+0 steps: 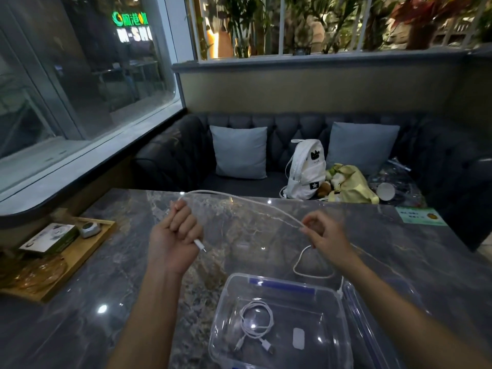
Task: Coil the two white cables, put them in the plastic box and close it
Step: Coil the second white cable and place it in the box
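Observation:
A clear plastic box [336,294] stands open on the marble table near me. One white cable [257,327] lies coiled inside it. My left hand [174,237] is closed around one end of the second white cable [255,204], and the plug sticks out below my fist. From there the cable arcs up and over to my right hand [323,235], which pinches it between thumb and fingers. Below my right hand the cable hangs in a loop and rests on the table beside the box. The box lid [372,334] lies to the right of the box, partly under my right forearm.
A wooden tray [80,251] with a small box and amber glass dishes sits at the table's left edge. A green card [420,215] lies at the far right. Behind the table is a dark sofa with cushions, a white backpack [306,169] and a yellow bag.

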A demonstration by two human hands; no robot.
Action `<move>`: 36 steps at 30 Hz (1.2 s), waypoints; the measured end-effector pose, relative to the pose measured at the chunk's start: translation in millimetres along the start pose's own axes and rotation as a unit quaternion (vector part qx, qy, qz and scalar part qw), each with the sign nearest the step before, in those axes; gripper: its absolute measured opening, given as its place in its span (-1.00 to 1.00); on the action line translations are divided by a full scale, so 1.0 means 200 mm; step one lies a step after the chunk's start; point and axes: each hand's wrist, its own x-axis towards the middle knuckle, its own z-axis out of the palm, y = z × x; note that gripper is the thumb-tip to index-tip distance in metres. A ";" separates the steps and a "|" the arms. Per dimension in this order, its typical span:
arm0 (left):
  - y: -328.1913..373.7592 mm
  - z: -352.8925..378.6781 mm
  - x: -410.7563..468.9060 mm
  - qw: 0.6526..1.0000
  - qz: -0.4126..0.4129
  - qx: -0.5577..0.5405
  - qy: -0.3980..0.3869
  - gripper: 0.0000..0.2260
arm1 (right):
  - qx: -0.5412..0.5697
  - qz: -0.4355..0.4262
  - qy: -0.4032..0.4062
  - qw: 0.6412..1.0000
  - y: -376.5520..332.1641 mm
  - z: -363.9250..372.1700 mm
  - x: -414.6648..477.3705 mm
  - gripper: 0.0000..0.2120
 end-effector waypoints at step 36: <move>-0.24 0.05 -0.06 0.943 -0.162 0.291 -0.016 -0.78 | -0.272 -0.244 0.006 0.931 -0.47 0.13 -0.05 -0.76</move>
